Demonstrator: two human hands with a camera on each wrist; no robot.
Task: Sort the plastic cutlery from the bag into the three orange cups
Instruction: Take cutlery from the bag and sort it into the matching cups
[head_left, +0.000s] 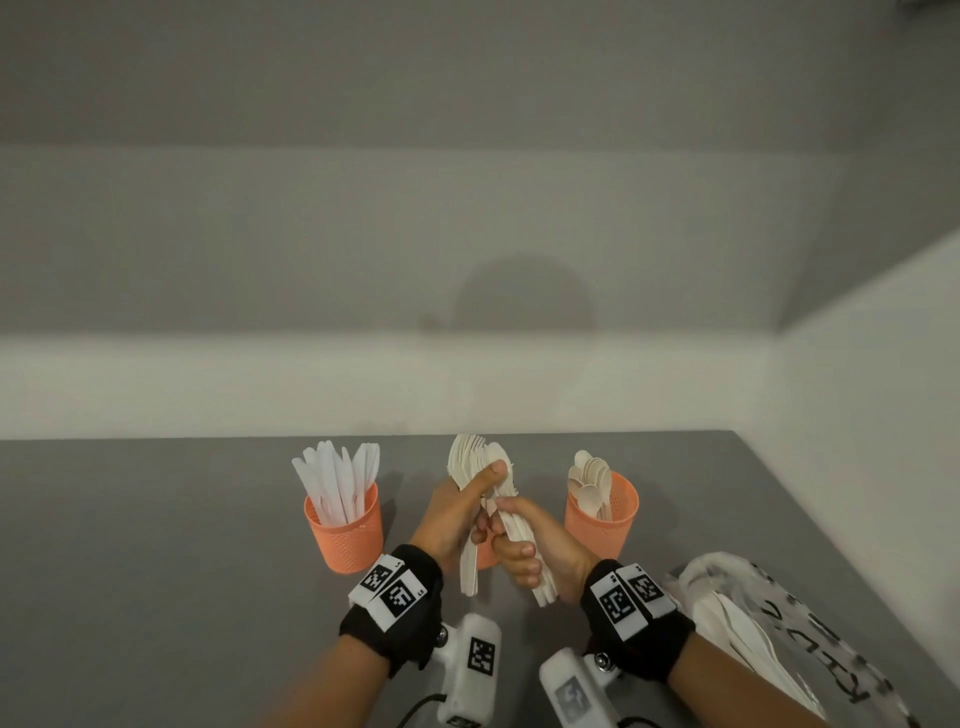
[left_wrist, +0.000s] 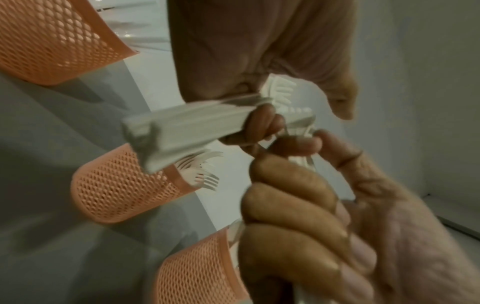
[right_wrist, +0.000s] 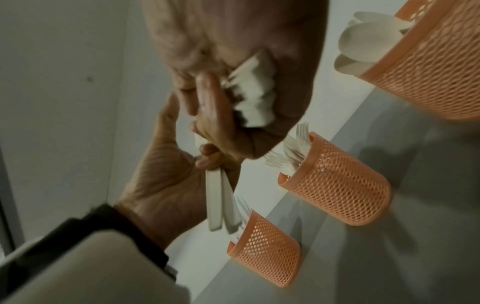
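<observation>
Both hands hold white plastic cutlery above the middle orange cup (right_wrist: 337, 185), which has forks in it. My left hand (head_left: 457, 512) grips a bundle of forks and spoons (head_left: 478, 460), heads up and fanned out. My right hand (head_left: 524, 551) grips a second bundle by the handles (head_left: 545, 590), and the two bundles cross between the hands. The left orange cup (head_left: 344, 525) holds knives and the right orange cup (head_left: 602, 514) holds spoons. In the head view the hands hide most of the middle cup.
The plastic bag (head_left: 810, 639) lies at the right front of the grey table (head_left: 156, 571), with more white cutlery (head_left: 743, 639) inside. A pale wall runs behind the cups and along the right side.
</observation>
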